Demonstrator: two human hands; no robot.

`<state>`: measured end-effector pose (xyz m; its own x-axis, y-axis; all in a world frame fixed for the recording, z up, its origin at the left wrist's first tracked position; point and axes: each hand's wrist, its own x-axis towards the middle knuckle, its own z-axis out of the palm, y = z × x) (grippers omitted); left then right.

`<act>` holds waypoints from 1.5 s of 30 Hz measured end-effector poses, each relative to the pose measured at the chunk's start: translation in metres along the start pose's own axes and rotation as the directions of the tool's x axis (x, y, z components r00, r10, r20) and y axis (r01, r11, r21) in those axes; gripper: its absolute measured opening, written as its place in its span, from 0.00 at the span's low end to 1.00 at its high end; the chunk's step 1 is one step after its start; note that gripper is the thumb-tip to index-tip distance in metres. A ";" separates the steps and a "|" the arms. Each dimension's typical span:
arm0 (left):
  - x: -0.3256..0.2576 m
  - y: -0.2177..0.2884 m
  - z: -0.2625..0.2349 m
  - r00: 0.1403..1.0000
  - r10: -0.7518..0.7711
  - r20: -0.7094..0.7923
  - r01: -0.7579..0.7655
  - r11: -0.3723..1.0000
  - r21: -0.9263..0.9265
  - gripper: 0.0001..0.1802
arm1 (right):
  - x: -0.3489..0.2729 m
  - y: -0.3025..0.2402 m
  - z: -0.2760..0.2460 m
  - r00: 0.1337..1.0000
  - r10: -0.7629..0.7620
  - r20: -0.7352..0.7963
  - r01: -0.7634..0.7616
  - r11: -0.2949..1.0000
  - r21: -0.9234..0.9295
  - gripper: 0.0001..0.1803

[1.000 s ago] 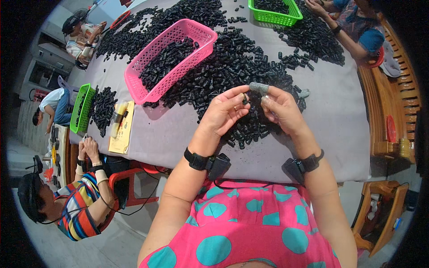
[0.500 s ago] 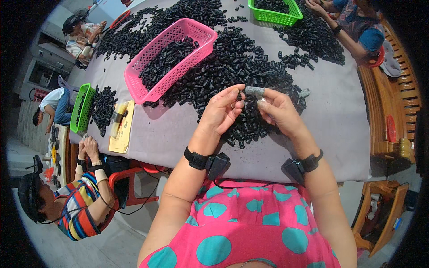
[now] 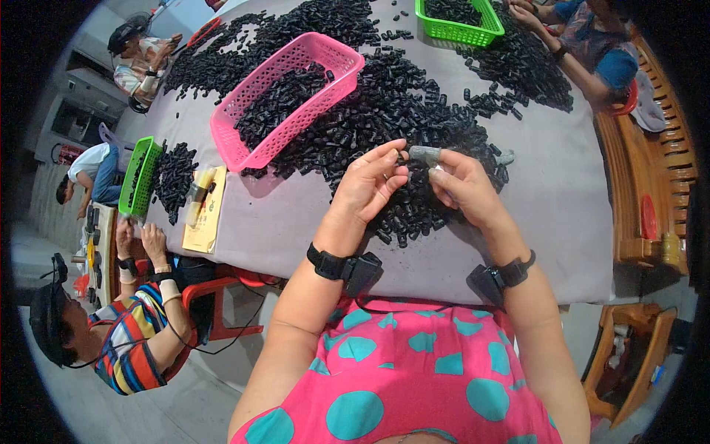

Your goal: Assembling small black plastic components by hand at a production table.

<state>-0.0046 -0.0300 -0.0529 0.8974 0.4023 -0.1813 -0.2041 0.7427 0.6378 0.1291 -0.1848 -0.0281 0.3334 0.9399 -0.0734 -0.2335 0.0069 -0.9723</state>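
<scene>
Holding a small grey tube (image 3: pixel 424 155) between them, both hands work above the black pile near the bench's front edge. The right hand (image 3: pixel 464 189) pinches the tube's right end with thumb and forefinger, the other fingers curled under. The left hand (image 3: pixel 367 186) has its fingertips pressed to the tube's left end, where a small black piece (image 3: pixel 403 156) sits; whether that piece is already seated in the tube cannot be told. Each wrist carries a black band with a dark box.

Compared with half a second ago, the hands sit at much the same spot and the tube stays level between them; the left fingers look slightly more closed on its end. A second ago, the tube was held a little nearer the right hand's fingertips, with the left fingers more bent over it.

Directly under the hands lies the heap of black parts (image 3: pixel 384 126), spread across the grey bench (image 3: pixel 288 222). A second grey tube (image 3: pixel 505 157) lies on the heap just right of the hands. A pink basket (image 3: pixel 244 144), partly filled with black parts, stands up-left. A green basket (image 3: pixel 458 33) stands at the far edge, another green basket (image 3: pixel 137 177) at the left end, beside a yellow card (image 3: pixel 203 222). Other people sit around the bench.
</scene>
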 end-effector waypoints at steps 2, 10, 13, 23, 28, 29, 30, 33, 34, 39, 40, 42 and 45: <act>-0.001 0.000 0.001 1.000 0.011 -0.004 -0.011 1.000 -0.001 0.20 | 0.001 0.000 0.002 0.999 0.009 -0.037 -0.009 1.000 -0.013 0.17; -0.005 0.002 0.004 1.000 0.021 -0.005 -0.020 1.000 0.021 0.18 | -0.001 -0.001 0.001 1.000 0.012 -0.001 -0.012 1.000 -0.021 0.19; -0.004 0.022 0.004 0.992 0.122 -0.012 -0.121 0.990 0.075 0.17 | -0.003 0.000 0.001 1.000 0.019 -0.025 -0.019 1.000 -0.021 0.20; -0.001 0.134 0.010 0.744 0.650 -0.158 -0.496 0.695 0.521 0.29 | 0.000 -0.004 0.003 1.000 -0.019 -0.011 0.019 1.000 0.001 0.20; -0.042 0.050 0.027 0.967 0.230 0.111 -0.212 0.483 0.849 0.18 | -0.002 -0.002 -0.003 0.999 -0.048 -0.016 0.048 0.999 -0.013 0.18; -0.050 0.026 0.023 0.973 0.193 0.126 -0.205 0.470 0.858 0.17 | -0.001 -0.005 0.002 0.999 -0.044 -0.019 0.044 0.999 -0.015 0.17; -0.060 0.014 0.034 0.964 0.158 0.215 -0.242 0.185 0.952 0.18 | -0.003 -0.007 0.000 0.998 -0.044 -0.033 0.044 0.999 -0.018 0.17; -0.078 -0.013 0.053 0.916 -0.033 0.400 -0.401 -0.083 0.912 0.20 | -0.009 -0.022 -0.009 0.994 -0.105 -0.015 0.105 0.994 -0.022 0.18; -0.084 -0.017 0.059 0.909 -0.081 0.409 -0.417 -0.155 0.896 0.21 | -0.013 -0.030 -0.015 0.992 -0.122 -0.025 0.121 0.992 -0.017 0.18; -0.072 -0.024 0.048 0.924 -0.028 0.381 -0.359 -0.405 0.841 0.22 | -0.032 -0.047 -0.076 0.942 -0.121 -0.313 0.062 0.980 -0.191 0.18; -0.071 -0.023 0.047 0.919 -0.029 0.394 -0.372 -0.399 0.838 0.22 | -0.036 -0.045 -0.086 0.925 -0.106 -0.366 0.010 0.967 -0.254 0.18; -0.069 -0.022 0.043 0.932 0.004 0.364 -0.328 -0.421 0.846 0.21 | -0.045 -0.038 -0.096 0.911 -0.071 -0.407 -0.057 0.954 -0.293 0.17; -0.061 -0.020 0.041 0.936 0.024 0.352 -0.311 -0.416 0.855 0.18 | -0.039 0.015 -0.128 0.885 -0.050 -0.464 -0.105 0.947 -0.304 0.17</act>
<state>-0.0389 -0.0910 -0.0238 0.9725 0.2055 0.1095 0.1399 -0.8914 0.4311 0.2300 -0.2648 -0.0679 0.7303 0.6727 -0.1188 0.0211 -0.1959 -0.9804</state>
